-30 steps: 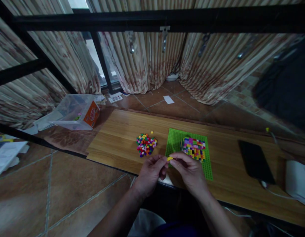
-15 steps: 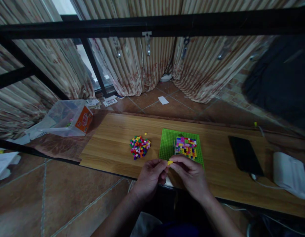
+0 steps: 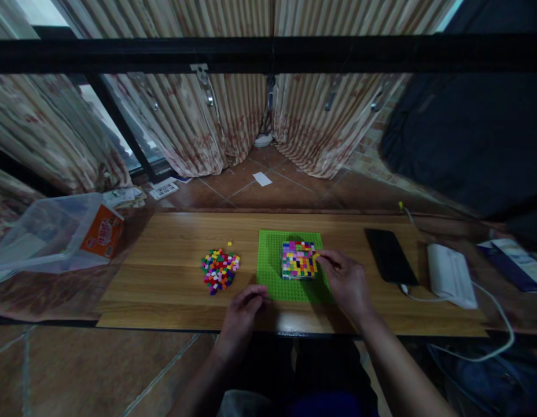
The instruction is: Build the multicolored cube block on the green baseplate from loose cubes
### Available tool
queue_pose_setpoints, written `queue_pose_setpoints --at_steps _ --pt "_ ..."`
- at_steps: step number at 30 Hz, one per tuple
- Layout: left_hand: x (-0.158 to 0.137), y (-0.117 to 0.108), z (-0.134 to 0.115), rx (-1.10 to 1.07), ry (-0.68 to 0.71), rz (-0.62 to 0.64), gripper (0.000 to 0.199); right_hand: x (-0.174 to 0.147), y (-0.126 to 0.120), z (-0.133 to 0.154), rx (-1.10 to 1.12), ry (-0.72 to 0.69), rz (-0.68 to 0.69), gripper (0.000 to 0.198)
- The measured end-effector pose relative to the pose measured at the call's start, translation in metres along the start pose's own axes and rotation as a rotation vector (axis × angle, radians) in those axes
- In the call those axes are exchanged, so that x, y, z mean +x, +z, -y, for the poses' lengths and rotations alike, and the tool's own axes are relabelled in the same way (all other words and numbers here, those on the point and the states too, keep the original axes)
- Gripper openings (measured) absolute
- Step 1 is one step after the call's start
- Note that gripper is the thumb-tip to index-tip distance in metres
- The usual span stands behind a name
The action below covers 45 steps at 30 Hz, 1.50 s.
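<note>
My right hand (image 3: 345, 281) pinches a small yellow brick (image 3: 316, 256) at the right edge of a multicoloured brick build (image 3: 298, 260). Whether that brick is pressed down onto the build, I cannot tell. The block-shaped build stands on a green studded baseplate (image 3: 268, 278), its top covered with small bricks in pink, yellow, red, white and other colours. By the plate's lower left corner rests my left hand (image 3: 246, 307), loosely curved, thumb and fingers apart, nothing seen in it. Left of the plate lies a heap of loose small bricks (image 3: 219, 269), with one single yellow brick (image 3: 230, 244) above it.
On the wooden table (image 3: 164, 255), a black phone (image 3: 390, 255) with a cable and a white box-like device (image 3: 451, 275) lie to the right. A clear plastic bin (image 3: 55, 231) with an orange label stands at the left. Beyond the table runs a black rail (image 3: 251, 55) before curtains.
My hands have parted. The right hand has carried the yellow brick up to the build, while the left has let go of it and settled beside the baseplate. The view has turned right.
</note>
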State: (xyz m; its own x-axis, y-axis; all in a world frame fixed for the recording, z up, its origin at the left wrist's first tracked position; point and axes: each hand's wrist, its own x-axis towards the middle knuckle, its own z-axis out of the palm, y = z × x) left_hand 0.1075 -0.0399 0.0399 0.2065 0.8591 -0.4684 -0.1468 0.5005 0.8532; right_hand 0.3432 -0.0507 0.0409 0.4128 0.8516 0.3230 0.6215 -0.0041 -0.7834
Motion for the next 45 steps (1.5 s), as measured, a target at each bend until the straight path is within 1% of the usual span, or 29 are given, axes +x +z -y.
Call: queue_pose_setpoints --at_steps 5,8,12,21,27,31,33,35,37,38,39,42,43,45 --pt "0.003 -0.005 0.004 0.028 -0.019 0.0 0.025 0.005 0.005 0.002 -0.065 -0.115 0.025 0.02" --pt "0.004 -0.006 0.004 0.043 -0.022 -0.001 0.026 0.005 0.005 0.002 -0.062 -0.148 0.024 0.02" --pt "0.004 -0.007 0.005 0.047 -0.023 -0.002 0.026 0.007 0.005 -0.002 -0.055 -0.162 0.032 0.02" --pt "0.004 -0.007 0.006 0.035 -0.037 0.019 0.027 0.015 0.002 -0.015 -0.044 -0.195 0.149 0.024" --pt "0.0 -0.004 0.005 0.055 -0.021 -0.001 0.024 0.015 0.002 -0.012 -0.033 -0.208 0.14 0.022" --pt "-0.004 0.0 0.003 0.018 -0.002 0.049 0.023 0.013 0.001 -0.009 -0.007 -0.186 0.145 0.019" --pt "-0.006 0.003 0.002 0.012 0.002 0.06 0.024 0.008 -0.001 -0.006 0.009 -0.164 0.121 0.023" --pt "-0.009 0.007 0.0 0.024 -0.008 0.064 0.028 -0.002 -0.002 0.001 0.014 -0.127 0.068 0.028" --pt "-0.011 0.012 -0.002 0.035 -0.028 0.068 0.032 -0.017 -0.002 0.011 0.029 -0.099 0.035 0.026" --pt "-0.013 0.015 -0.003 0.035 -0.043 0.074 0.034 -0.026 -0.001 0.018 0.05 -0.096 0.051 0.024" --pt "-0.014 0.018 -0.004 0.033 -0.058 0.083 0.036 -0.036 0.0 0.025 0.086 -0.099 0.098 0.022" --pt "-0.017 0.026 -0.004 0.037 -0.086 0.122 0.039 -0.064 0.003 0.045 0.188 -0.066 0.297 0.021" --pt "-0.018 0.029 -0.003 0.043 -0.09 0.144 0.04 -0.071 0.004 0.049 0.206 -0.048 0.34 0.021" --pt "-0.018 0.033 0.0 0.054 -0.089 0.196 0.044 -0.08 0.004 0.055 0.23 -0.011 0.38 0.02"
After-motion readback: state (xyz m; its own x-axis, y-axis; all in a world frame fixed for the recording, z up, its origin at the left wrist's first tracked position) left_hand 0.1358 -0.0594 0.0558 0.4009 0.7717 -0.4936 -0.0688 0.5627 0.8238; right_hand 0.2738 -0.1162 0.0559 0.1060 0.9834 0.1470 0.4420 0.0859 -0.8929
